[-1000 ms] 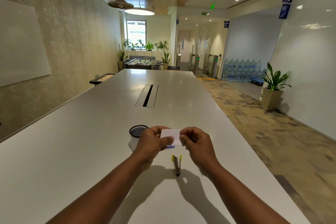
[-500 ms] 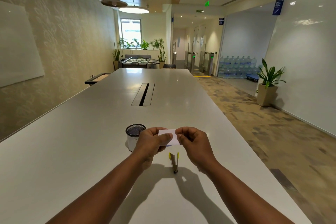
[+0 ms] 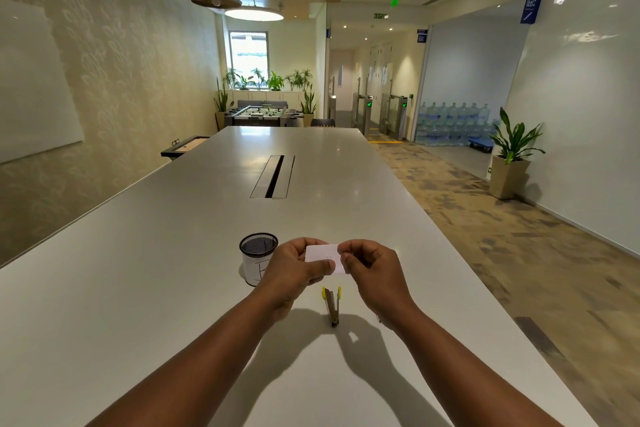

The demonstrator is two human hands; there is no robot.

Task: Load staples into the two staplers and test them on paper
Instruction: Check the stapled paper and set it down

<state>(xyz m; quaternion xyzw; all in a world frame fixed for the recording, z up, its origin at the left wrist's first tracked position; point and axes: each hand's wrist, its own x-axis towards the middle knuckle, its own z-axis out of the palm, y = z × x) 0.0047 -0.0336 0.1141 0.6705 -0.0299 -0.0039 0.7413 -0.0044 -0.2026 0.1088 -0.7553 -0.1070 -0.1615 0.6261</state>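
Both hands, left hand [image 3: 294, 267] and right hand [image 3: 372, 276], pinch a small white paper slip [image 3: 323, 255] above the glossy white worktop [image 3: 138, 288]. Yellow-tipped stapler [image 3: 331, 305] lies under them; black mesh cup [image 3: 258, 258] just left. Carpeted office.

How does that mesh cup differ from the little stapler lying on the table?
The cup stands upright, while the stapler lies flat. The cup is round with a black mesh rim and white wrap; the stapler is slim, dark, with yellow tips. The cup sits left of the left hand; the stapler lies below the paper that both hands hold. Both rest untouched on the table.
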